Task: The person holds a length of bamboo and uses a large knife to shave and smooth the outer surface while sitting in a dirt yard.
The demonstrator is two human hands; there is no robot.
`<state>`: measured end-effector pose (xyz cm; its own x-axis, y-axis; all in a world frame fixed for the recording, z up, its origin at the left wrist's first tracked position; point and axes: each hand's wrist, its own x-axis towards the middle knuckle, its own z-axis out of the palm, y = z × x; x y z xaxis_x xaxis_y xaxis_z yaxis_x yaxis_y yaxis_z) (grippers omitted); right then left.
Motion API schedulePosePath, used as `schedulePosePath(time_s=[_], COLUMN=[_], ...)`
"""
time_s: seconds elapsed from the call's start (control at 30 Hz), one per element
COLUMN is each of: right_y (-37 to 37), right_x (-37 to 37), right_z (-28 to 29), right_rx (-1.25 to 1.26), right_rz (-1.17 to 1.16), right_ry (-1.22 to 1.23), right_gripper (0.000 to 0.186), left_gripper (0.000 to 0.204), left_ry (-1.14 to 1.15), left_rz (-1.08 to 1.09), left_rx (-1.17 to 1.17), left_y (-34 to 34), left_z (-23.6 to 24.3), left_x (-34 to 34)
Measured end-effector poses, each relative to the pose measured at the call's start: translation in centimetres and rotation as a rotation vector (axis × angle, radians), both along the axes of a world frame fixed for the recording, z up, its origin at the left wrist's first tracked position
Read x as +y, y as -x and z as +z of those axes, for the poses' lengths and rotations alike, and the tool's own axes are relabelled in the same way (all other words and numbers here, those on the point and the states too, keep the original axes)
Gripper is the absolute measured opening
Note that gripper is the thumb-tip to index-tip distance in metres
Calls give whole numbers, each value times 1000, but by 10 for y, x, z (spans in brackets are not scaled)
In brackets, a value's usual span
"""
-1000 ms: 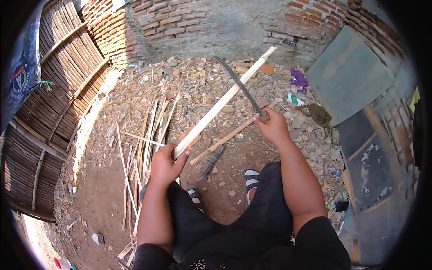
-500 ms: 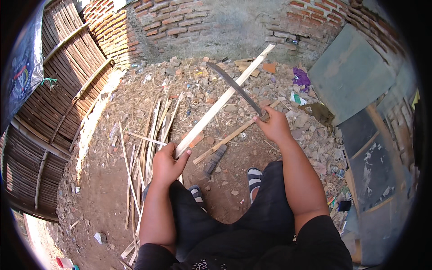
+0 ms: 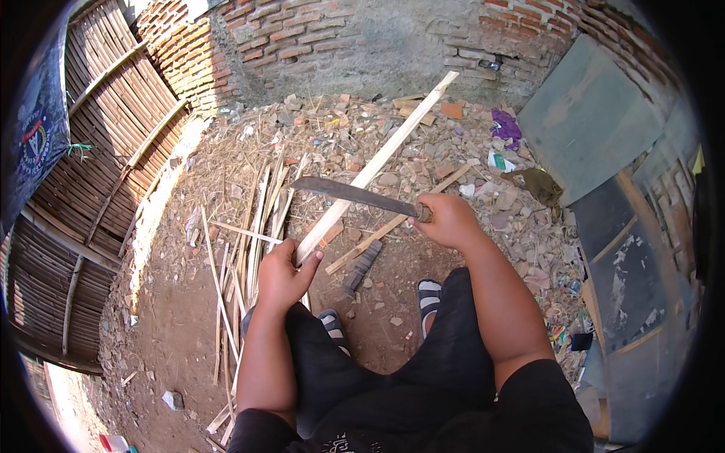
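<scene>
My left hand is closed round the near end of a long pale wooden strip, which slants away up to the right. In my right hand is the handle of a machete with a long dark blade, its tip pointing left. The blade lies across the strip, a short way beyond my left hand; whether it touches the wood I cannot tell. My fingers cover most of the handle.
Several thin wooden strips lie in a bundle by my left leg. A wooden stick and a ridged grey block rest on the dirt before my feet. Rubble reaches a brick wall; panels lean at the right.
The machete has swung down and leftward along the strip toward my left hand, its blade now nearly level. My left hand and the strip have hardly moved.
</scene>
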<state>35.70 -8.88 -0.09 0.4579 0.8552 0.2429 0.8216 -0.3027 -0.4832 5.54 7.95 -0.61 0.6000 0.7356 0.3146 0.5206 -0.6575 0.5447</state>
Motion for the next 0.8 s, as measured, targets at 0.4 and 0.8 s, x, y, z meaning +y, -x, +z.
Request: schedulePosePath(time_s=[0.4,0.8], right_y=[0,-42], right_x=[-4,-1], right_z=[4,-29], right_rx=[99,141], right_rz=[3,-277], right_ry=[61,-177], right_gripper=[41,52], left_gripper=[39,39], left_ry=[104,80], left_rz=[33,-23], left_rx=[47,30], left_y=[-3,-5], left_z=[11,11], left_x=[-6,-6])
